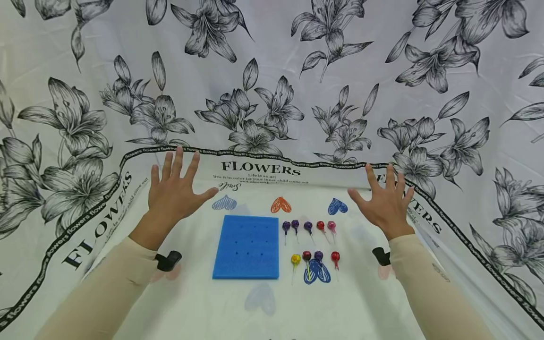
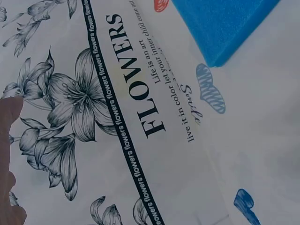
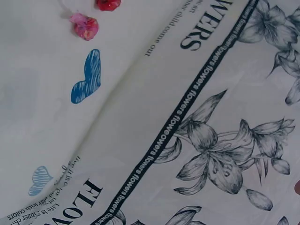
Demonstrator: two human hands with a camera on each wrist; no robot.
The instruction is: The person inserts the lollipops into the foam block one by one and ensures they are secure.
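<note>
My left hand [image 1: 172, 191] is held up with spread fingers, left of a blue foam block [image 1: 246, 248], and holds nothing. Spread out the same way, my right hand [image 1: 386, 205] hovers to the right of the lollipops and touches nothing. The block lies flat and has several small holes in its top. Beside it lie two rows of wrapped lollipops: purple ones [image 1: 308, 226], a red one [image 1: 320, 225] and a pink one [image 1: 332, 226] at the back; a yellow one [image 1: 295, 259], a dark red one [image 1: 306, 256], a purple one and a red one [image 1: 335, 256] in front.
A white cloth [image 1: 191, 302] printed with hearts covers the table. Behind and at both sides rises a curtain-like fabric [image 1: 272, 61] with black flower drawings. Dark wrist mounts [image 1: 169, 260] sit on both sleeved forearms.
</note>
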